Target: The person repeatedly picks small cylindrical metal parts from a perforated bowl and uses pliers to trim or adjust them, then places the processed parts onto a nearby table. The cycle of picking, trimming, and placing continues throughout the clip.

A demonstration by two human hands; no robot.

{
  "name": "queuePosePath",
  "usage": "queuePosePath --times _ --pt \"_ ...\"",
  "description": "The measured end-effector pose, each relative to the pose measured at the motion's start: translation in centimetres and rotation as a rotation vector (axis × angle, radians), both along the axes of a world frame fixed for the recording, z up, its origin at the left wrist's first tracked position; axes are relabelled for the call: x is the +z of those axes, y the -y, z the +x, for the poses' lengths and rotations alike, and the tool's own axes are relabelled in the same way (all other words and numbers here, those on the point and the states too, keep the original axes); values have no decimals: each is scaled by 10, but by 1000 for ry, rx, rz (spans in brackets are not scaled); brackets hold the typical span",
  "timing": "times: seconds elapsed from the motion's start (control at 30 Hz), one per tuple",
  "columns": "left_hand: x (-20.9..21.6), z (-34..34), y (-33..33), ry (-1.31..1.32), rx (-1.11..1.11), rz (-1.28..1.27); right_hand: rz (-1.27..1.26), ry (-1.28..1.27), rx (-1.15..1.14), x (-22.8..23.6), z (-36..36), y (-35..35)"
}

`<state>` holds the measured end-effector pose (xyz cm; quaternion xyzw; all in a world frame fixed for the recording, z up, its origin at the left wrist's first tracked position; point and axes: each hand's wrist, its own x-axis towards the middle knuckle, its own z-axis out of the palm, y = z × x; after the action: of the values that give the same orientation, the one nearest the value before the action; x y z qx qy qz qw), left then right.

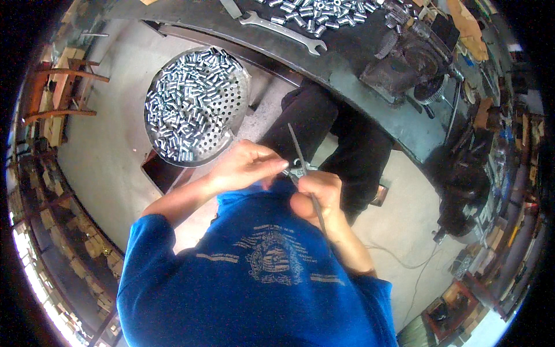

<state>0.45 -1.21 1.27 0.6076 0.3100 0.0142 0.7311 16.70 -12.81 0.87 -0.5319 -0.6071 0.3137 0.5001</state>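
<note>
Over my lap, my left hand [253, 164] is closed in a pinch, thumb against fingers. What it pinches is mostly hidden. Close by, my right hand [321, 192] wraps round a long, thin, dark file [296, 143], whose narrow end points up and away from me. Between the two hands shows a small silvery metal piece [300, 171] with a curved end; I cannot tell which hand holds it. Beyond my left hand is a round perforated metal tray [234, 103], with many small shiny metal sleeves [184, 92] heaped over its left and far parts.
A dark workbench [347, 78] runs across the far side. On it lie an open-ended wrench [283, 33], a pile of metal sleeves [324, 13] and a dark bench vise [399, 63]. Wooden chair parts [66, 72] stand at left; a cable [399, 263] crosses the floor at right.
</note>
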Motion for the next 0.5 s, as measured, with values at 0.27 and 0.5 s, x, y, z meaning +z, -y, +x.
queuePosePath --times 0.27,0.5 --pt "4 11 5 107 68 -172 -72 -243 12 -25 -3 4" --pt "-9 8 -18 183 159 449 -203 -231 -177 -2 5 15"
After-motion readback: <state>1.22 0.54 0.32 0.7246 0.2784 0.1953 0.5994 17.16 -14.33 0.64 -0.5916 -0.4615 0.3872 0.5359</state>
